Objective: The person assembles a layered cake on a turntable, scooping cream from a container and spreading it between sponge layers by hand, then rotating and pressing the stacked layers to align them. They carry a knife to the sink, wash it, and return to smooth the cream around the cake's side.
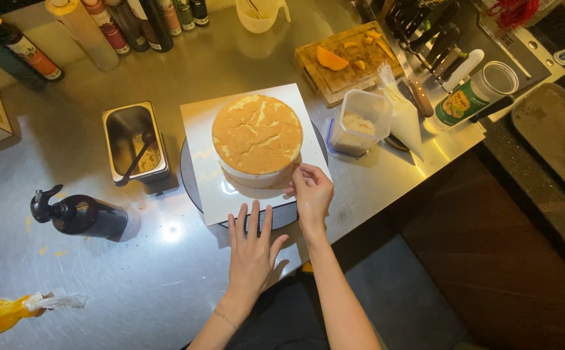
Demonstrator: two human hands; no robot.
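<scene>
A round sponge cake with a cracked golden top, ringed by a clear collar, sits on a square white board. The board rests on a dark round turntable on the steel counter. My left hand lies flat, fingers spread, on the board's near edge and the turntable rim. My right hand pinches the lower right edge of the cake's collar with its fingertips.
Left of the cake stand a steel pan with a spoon, a dark siphon bottle and an orange piping bag. Right are a clear plastic tub, a white piping bag, a cutting board with mango pieces, knives and a jar. Bottles line the back.
</scene>
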